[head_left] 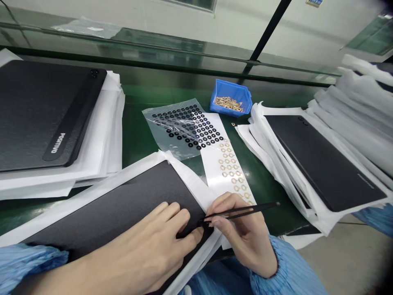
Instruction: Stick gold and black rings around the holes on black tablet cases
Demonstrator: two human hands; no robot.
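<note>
A black tablet back [135, 196] lies on a white wrapping sheet [37, 221] in front of me. My left hand [156, 241] rests on top of it, fingers bent and somewhat apart, thumb and index finger near its right-hand corner. My right hand [242, 229] is closed on a pair of black tweezers [254, 208]. The tips of the tweezers meet that same corner, close to my left fingertips. Whether anything small sits between the tips is hidden. Just beyond, a white sheet [215, 172] bears rows of gold-coloured rings [229, 162].
Black rings [202, 131] on a sheet lie partly under clear film [166, 123]. A blue bin [227, 108] holds many small brass-coloured rings. Tablets with white sheets are stacked left [39, 102] and right [325, 164] on the green table [135, 98]. A blue sleeve [377, 219] shows far right.
</note>
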